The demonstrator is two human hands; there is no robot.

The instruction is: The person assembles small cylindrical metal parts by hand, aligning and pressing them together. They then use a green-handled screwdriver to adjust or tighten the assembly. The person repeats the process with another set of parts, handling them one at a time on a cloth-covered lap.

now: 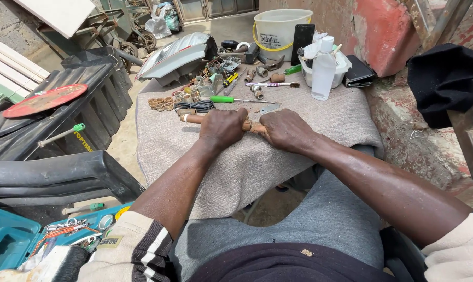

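single head view, looking steeply down, close over lap.

A rod [194, 119] was held across the cloth-covered table's [320, 117] near edge. Behind it a screwdriver [231, 100] was laid; rings [166, 102] were gathered leftward, a bottle [323, 70] and bucket [278, 31] at the far edge.

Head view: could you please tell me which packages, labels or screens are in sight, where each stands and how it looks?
Bucket: far end of the cloth, round, cream, yellow-and-dark label.
Phone: leaning against the bucket, dark blank screen.
Bottle: right of the tools, clear plastic, white cap.
Wallet: right of the bottle, flat, black.
Case: lower left, open, teal.
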